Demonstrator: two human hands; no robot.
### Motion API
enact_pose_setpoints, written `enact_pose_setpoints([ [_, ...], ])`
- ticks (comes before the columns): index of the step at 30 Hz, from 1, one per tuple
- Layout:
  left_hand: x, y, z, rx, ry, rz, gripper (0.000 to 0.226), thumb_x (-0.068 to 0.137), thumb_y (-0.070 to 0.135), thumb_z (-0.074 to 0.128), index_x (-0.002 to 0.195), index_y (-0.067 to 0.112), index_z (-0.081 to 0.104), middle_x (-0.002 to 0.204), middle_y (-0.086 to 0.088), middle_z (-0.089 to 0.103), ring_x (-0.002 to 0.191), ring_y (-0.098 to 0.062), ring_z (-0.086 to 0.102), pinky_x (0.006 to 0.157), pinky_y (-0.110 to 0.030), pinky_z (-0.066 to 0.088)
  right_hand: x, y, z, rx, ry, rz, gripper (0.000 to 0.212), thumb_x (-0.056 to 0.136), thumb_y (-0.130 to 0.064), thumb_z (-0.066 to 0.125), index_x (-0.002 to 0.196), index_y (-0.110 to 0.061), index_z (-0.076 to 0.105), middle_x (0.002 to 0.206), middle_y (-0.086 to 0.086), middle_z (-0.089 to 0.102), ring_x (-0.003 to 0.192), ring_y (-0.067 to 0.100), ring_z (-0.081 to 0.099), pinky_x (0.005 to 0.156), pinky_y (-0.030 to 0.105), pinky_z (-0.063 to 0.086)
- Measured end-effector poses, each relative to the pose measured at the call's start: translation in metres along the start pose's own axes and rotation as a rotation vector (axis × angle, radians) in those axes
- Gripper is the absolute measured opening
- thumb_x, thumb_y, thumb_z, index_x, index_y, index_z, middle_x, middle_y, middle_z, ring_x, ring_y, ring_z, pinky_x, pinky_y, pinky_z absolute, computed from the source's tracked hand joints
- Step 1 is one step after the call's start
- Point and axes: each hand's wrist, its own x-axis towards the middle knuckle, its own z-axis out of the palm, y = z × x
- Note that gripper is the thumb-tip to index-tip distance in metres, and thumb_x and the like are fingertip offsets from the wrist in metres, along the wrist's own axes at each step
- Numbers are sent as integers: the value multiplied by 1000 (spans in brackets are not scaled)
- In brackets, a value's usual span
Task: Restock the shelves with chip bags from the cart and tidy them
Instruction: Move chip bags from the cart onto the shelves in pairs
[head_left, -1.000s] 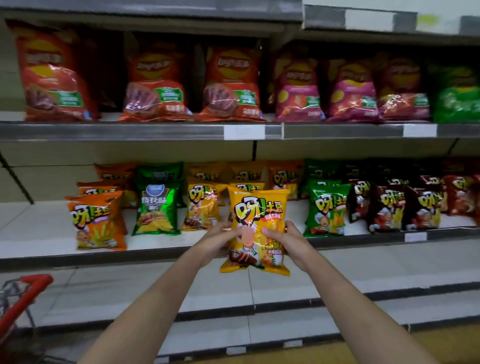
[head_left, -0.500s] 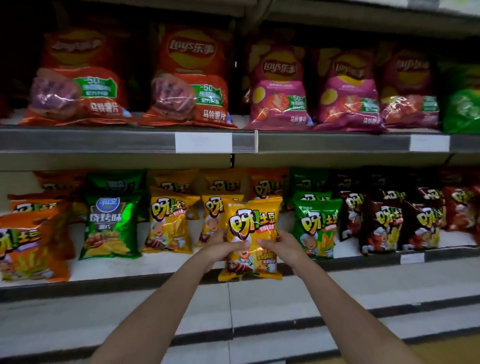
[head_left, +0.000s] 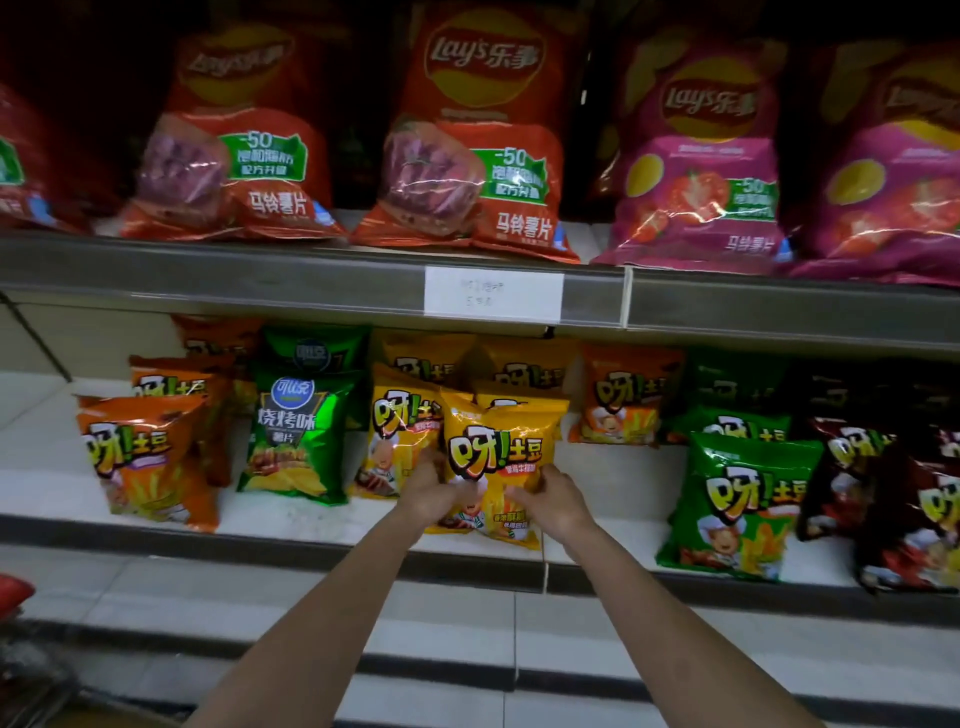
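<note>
A yellow chip bag (head_left: 496, 457) stands upright at the front of the middle shelf (head_left: 311, 525), in front of other yellow bags (head_left: 400, 421). My left hand (head_left: 434, 491) grips its lower left side and my right hand (head_left: 550, 501) grips its lower right side. The bag's bottom edge sits at the shelf's front lip. Both forearms reach in from below.
Orange bags (head_left: 145, 457) and a green bag (head_left: 296, 436) stand left of it; green (head_left: 737, 504) and dark red bags (head_left: 893, 499) stand to the right. Large Lay's bags (head_left: 467, 145) fill the upper shelf (head_left: 727, 306). A red cart handle (head_left: 13, 592) shows at far left.
Both hands have carried the yellow bag forward onto the middle shelf, in front of the other yellow bags. The camera has moved closer to the shelves.
</note>
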Motion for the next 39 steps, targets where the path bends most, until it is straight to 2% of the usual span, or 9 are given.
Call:
enact_pose_setpoints([
  [3, 1, -7, 6, 113, -21, 7, 85, 69, 29, 84, 141, 22, 38, 134, -1, 56, 126, -24, 49, 107, -46, 40, 1, 6, 4, -21, -42, 31, 49, 88, -33, 67, 127, -11, 48, 124, 11, 61, 111, 30, 60, 96, 42, 49],
  [10, -8, -11, 9, 170, -33, 39, 77, 78, 22, 79, 142, 18, 38, 136, -1, 55, 128, -23, 48, 102, -33, 38, -8, 11, 4, -2, -56, 108, 43, 87, -29, 69, 117, -14, 42, 119, 11, 62, 106, 28, 63, 93, 44, 52],
  [16, -31, -8, -4, 64, -14, -34, 44, 82, 17, 74, 116, 10, 47, 115, 1, 54, 114, -19, 51, 101, -35, 41, -39, -1, 8, 28, 67, 77, 48, 83, -23, 72, 114, -11, 38, 122, 16, 50, 115, 32, 54, 94, 49, 50],
  [19, -47, -8, -14, -62, 37, -67, 55, 86, 29, 71, 128, 9, 41, 123, -4, 49, 117, -26, 50, 104, -42, 43, -63, -13, 12, 29, 99, 6, 36, 83, -21, 70, 107, -14, 44, 119, 14, 52, 116, 31, 52, 94, 48, 50],
  [22, -72, -8, -26, -128, 102, -33, 45, 90, 32, 66, 121, 9, 43, 116, -10, 52, 105, -27, 56, 90, -39, 50, -93, -29, 20, 98, 105, -60, 27, 85, -25, 70, 89, -28, 43, 104, 4, 58, 104, 26, 57, 81, 38, 52],
  [25, -100, -9, -40, -221, 187, 8, 34, 92, 27, 63, 113, 7, 46, 99, -9, 54, 88, -26, 56, 75, -34, 46, -114, -44, 35, 84, 107, -95, 31, 85, -39, 69, 99, -20, 47, 109, 7, 60, 101, 27, 59, 84, 44, 54],
  [32, -162, -27, -114, -385, 375, 2, 21, 100, 29, 48, 110, 11, 45, 109, -12, 57, 89, -24, 60, 87, -40, 50, -161, -107, 93, 149, -13, -181, 26, 92, -28, 62, 104, -14, 44, 89, 4, 57, 89, 27, 63, 77, 41, 51],
  [36, -186, -42, -172, -464, 489, -6, 16, 102, 22, 44, 108, 8, 43, 94, -12, 55, 68, -17, 55, 63, -27, 46, -183, -148, 139, 150, -129, -267, 25, 93, -25, 60, 107, -12, 44, 78, -1, 52, 82, 25, 60, 66, 34, 47],
  [39, -205, -60, -220, -437, 575, 13, 16, 103, 24, 41, 107, 9, 44, 94, -13, 58, 69, -15, 56, 62, -26, 45, -197, -181, 179, 135, -217, -306, 22, 93, -25, 60, 104, -14, 44, 75, -1, 51, 68, 19, 57, 57, 30, 44],
])
